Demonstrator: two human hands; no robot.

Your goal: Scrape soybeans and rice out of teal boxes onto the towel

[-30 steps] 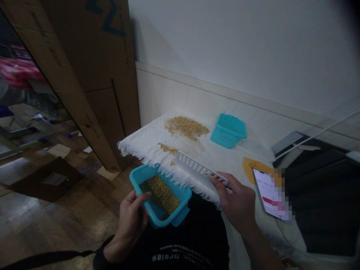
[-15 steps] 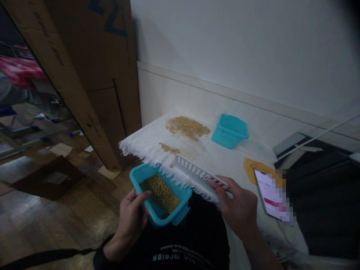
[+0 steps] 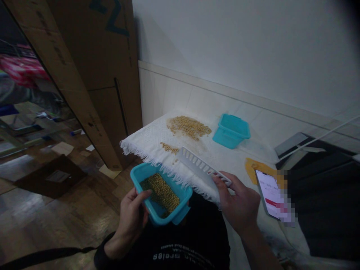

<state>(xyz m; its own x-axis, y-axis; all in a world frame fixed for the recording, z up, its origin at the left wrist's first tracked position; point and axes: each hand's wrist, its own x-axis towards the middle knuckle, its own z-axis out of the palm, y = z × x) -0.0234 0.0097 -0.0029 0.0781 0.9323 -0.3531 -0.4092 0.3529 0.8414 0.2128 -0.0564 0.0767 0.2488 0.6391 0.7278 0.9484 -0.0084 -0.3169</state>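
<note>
My left hand [image 3: 133, 210] grips the near left wall of a blue plastic tub [image 3: 184, 212], thumb over the rim. Inside the tub lies a layer of round yellow soybeans [image 3: 165, 193]. It sits just below the fringed edge of the white tablecloth [image 3: 146, 140]. My right hand [image 3: 239, 198] is closed on the end of a white slotted plastic strip [image 3: 199, 165]. The strip's far end is close to a small cluster of soybeans [image 3: 169, 148] on the cloth. Farther back is a wider spread of soybeans [image 3: 191, 127].
A second blue tub [image 3: 232, 131] stands at the back by the wall. To the right, a phone [image 3: 271, 195] lies partly on a yellow cloth [image 3: 251, 168], with a black object [image 3: 332, 202] beyond it. A tall cardboard box [image 3: 104, 75] stands left of the table.
The slotted strip in my right hand has moved slightly up and away from the table edge, toward the small bean cluster. My left hand and the held tub are nearly unchanged.
</note>
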